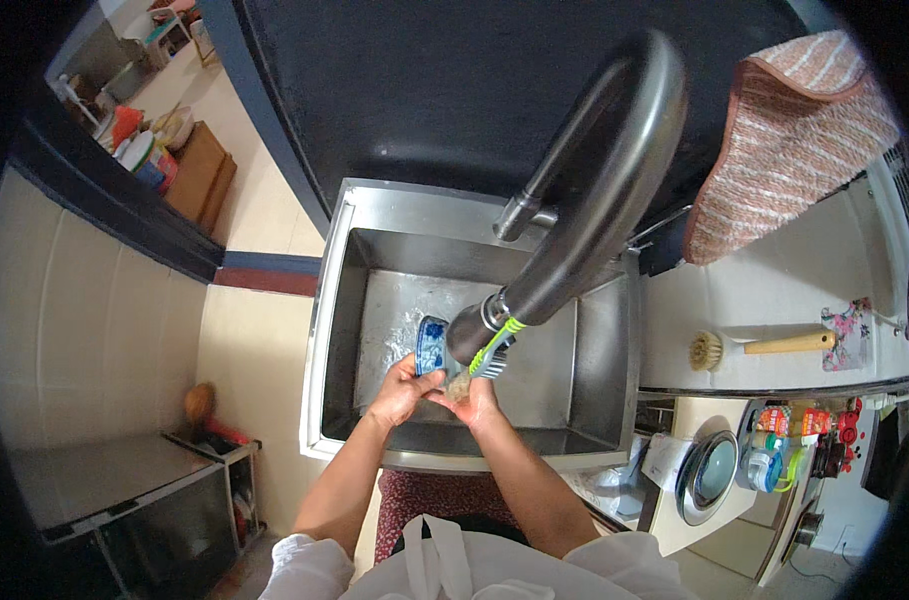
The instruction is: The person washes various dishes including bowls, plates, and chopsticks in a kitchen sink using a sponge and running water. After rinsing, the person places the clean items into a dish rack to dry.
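In the steel sink (pixel 544 390), my left hand (pixel 398 394) grips the near end of a blue-and-white patterned bowl (pixel 430 346), which is tilted on its side under the faucet head (pixel 471 336). My right hand (pixel 475 405) is just to its right, with a tan scrubbing pad or fibre clump (pixel 459 386) at its fingers. A green and grey brush (pixel 493 352) with pale bristles lies against the faucet head, above my right hand; whether that hand touches it is hidden. Water splashes on the sink floor beside the bowl.
The large dark faucet neck (pixel 604 202) arches over the sink. On the right counter lie a wooden-handled round brush (pixel 788 343) and a floral mat (pixel 848 322). A striped towel (pixel 784 157) hangs at the upper right. A round glass lid (pixel 709 476) and several bottles stand lower right.
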The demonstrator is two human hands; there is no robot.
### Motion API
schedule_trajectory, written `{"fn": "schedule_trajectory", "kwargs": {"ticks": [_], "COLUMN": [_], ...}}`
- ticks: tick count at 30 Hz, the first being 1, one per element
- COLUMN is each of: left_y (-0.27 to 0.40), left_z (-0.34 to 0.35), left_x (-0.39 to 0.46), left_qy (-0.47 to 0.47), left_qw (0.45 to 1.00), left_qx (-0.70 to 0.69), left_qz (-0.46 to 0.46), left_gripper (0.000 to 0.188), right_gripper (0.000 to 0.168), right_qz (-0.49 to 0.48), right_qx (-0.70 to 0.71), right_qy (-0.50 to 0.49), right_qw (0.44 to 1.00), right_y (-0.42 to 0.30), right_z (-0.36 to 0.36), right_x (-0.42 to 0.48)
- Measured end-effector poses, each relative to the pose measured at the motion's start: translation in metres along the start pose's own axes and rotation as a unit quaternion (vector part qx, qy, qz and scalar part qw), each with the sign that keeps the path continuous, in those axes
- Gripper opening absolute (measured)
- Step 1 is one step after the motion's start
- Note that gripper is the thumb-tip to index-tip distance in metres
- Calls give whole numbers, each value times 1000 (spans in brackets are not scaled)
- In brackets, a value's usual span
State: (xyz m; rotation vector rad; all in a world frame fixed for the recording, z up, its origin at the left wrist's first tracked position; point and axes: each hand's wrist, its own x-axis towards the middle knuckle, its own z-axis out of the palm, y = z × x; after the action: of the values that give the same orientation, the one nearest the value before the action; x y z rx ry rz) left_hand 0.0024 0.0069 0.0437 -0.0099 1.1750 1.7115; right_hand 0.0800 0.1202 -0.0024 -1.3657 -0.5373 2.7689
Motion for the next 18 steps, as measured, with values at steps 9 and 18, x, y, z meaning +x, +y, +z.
{"fn": "schedule_trajectory", "kwargs": {"ticks": [9, 18], "left_y": [-2, 2], "left_z": [39, 34], "left_x": [4, 7], "left_qy": [79, 115], "left_qw": [973, 939], "left_qx": [215, 314], "left_qz": [29, 76], "left_gripper": [11, 5], "right_gripper": [43, 51], "right_qz": [-270, -222], "right_qx": [-210, -643], "right_qy": [67, 256], "right_qw": [937, 687], "right_y": [-5, -39], "right_z": [-9, 8], "right_x": [0, 1]}}
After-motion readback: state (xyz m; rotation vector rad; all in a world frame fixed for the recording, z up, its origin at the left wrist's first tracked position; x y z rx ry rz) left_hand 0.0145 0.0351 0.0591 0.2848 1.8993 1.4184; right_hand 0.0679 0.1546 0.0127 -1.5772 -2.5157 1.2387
